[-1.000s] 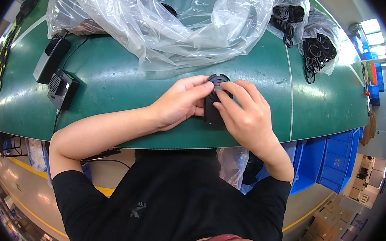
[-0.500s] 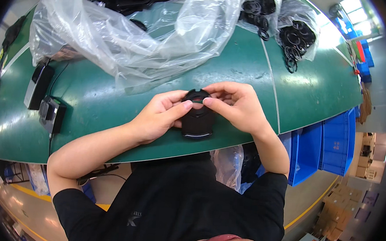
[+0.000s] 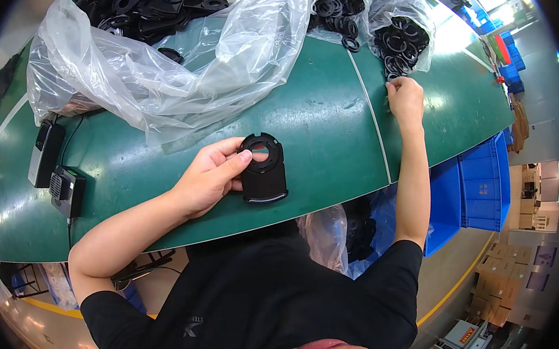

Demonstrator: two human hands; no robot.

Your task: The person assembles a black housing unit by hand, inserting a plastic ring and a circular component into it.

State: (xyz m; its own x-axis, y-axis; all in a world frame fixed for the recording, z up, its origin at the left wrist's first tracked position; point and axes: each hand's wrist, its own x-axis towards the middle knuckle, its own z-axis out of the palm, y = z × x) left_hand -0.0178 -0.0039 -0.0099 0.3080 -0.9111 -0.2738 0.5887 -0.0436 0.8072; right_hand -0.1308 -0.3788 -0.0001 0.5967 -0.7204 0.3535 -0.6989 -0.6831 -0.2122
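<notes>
A flat black plastic part (image 3: 264,183), with a round opening at its upper end and a straight lower edge, is held above the green table. My left hand (image 3: 211,172) grips its left side, thumb on the front beside the opening and fingers behind. Farther off to the right, my right arm is stretched out to the clear bag of black rings (image 3: 405,43). There my right hand (image 3: 405,99) is closed, its fingertips pinched on a black ring (image 3: 393,76) at the bag's mouth; the fingers partly hide that ring.
A large clear bag (image 3: 256,48) with many black plastic parts (image 3: 149,0) spreads over the table's far left. Beside it lies a second bag of rings (image 3: 338,8). Two black devices (image 3: 67,190) with cables stand at the left. Blue bins (image 3: 482,184) sit beyond the table's right edge.
My right hand has let go of the black plastic part and moved far and right to the bag of rings. My left hand keeps the part, now held alone.
</notes>
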